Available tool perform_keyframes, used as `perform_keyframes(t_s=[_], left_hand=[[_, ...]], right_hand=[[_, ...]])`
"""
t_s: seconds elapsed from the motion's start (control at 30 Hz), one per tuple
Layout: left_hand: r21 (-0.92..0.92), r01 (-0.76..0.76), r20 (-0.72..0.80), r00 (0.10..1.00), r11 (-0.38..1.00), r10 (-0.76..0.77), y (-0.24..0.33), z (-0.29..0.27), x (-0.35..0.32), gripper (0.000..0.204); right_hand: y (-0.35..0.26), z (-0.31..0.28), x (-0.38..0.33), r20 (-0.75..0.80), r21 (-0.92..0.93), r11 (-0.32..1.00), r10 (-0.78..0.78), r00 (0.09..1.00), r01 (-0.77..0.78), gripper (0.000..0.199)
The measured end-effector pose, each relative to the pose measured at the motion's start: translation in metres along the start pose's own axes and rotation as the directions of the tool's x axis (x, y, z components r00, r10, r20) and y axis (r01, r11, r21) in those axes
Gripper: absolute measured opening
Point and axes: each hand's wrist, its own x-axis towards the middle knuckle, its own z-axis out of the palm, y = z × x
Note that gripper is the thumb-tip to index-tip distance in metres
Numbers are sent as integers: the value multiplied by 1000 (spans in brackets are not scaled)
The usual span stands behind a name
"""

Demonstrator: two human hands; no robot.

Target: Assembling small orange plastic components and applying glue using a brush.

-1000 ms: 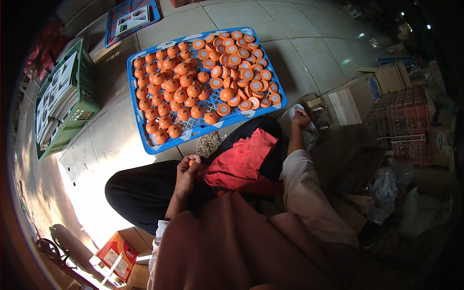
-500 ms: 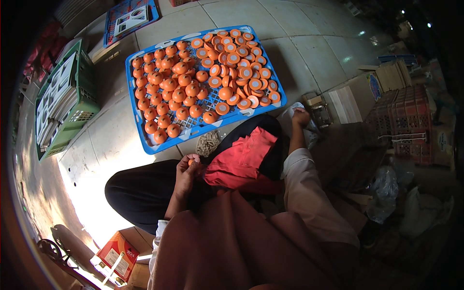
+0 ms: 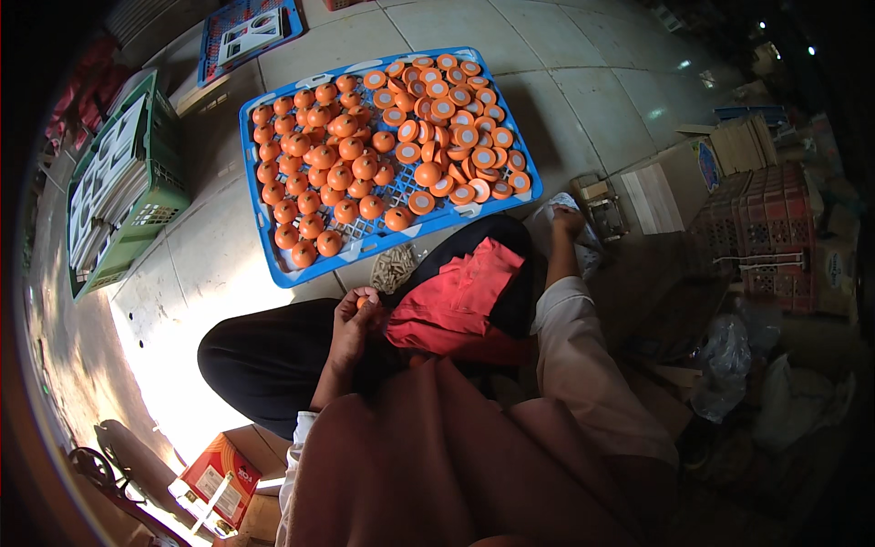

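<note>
Left hand [image 3: 352, 325]: one, fingers closed on a small orange piece [image 3: 362, 303], held beside red cloth [image 3: 460, 296]; right hand [image 3: 567, 221]: one, at a clear plastic bag [image 3: 589, 257] — whether its fingers grip cannot be told; blue tray [image 3: 285, 276]: one, ahead, bearing orange domes [image 3: 339, 177] at left, pale-centred orange discs [image 3: 466, 136] at right; tan pegs [image 3: 393, 269] — one heap, near the tray.

Small workshop, by look: tray [image 3: 428, 226] crowded with orange pieces [image 3: 364, 167], on tiled floor [image 3: 592, 118]; left of tray, green crate [image 3: 159, 214] of white sheets [image 3: 114, 173]; right of tray, red crates [image 3: 761, 214].
</note>
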Motion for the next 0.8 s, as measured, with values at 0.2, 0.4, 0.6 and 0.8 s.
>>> perform_keyframes(t_s=[0.2,0.4,0.6,0.8], left_hand=[[-274,79,129,991,958,-45,4,-4,1,32],[-360,130,230,972,924,-47,8,0,-2,37],[-325,141,233,970,935,-66,11,-2,-8,37],[-276,109,212,976,955,-50,6,-2,-6,36]], right_hand=[[28,-6,22,68,226,974,-45,997,28,19],[-13,-79,-21,480,406,816,193,856,-412,12],[-21,-74,-33,161,575,815,-25,987,-73,17],[23,-20,12,-79,91,995,39,996,-32,12]])
